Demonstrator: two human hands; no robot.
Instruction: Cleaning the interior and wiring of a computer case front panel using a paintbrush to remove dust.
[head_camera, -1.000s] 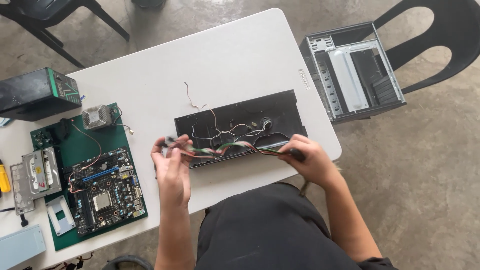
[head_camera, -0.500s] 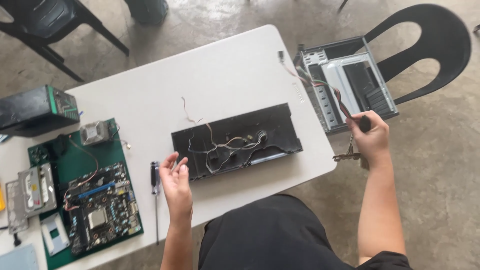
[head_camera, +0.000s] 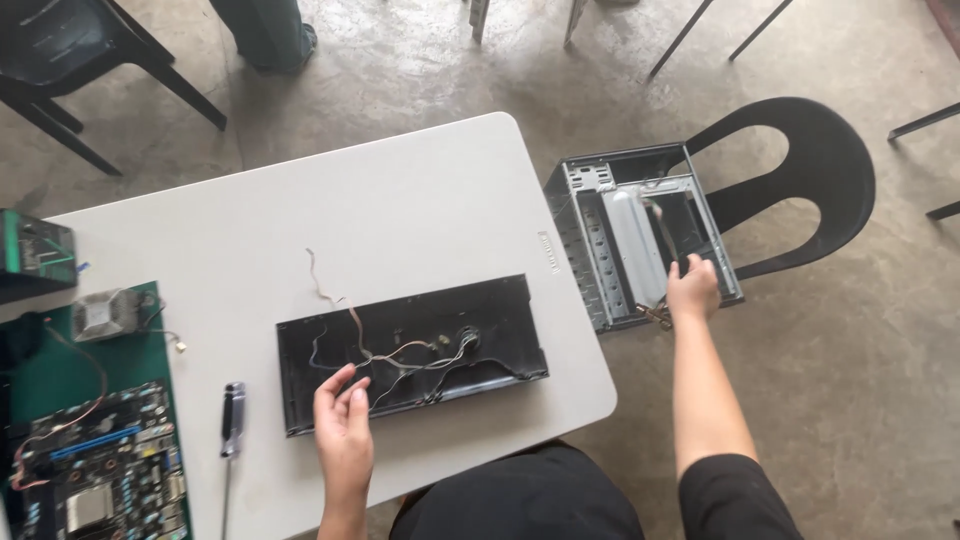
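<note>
**Hands at a black panel and an open computer case**

The left hand (head_camera: 343, 420), fingers loosely spread, rests on the near left part of the black panel (head_camera: 412, 352), which lies near the surface's (head_camera: 300, 230) front edge with loose wires (head_camera: 400, 350) on it. The right hand (head_camera: 692, 290), curled, reaches into the grey case (head_camera: 590, 250) on a black chair (head_camera: 800, 170) beyond the right edge; whether it grips anything cannot be told. A screwdriver (head_camera: 232, 420) lies left of the panel.

The scene is lit evenly by soft daylight. The white rectangular plastic table (head_camera: 400, 210) is rendered bright without glare. Only faint shadows are cast on the grey concrete floor (head_camera: 880, 400). Slight blur is seen throughout.
</note>
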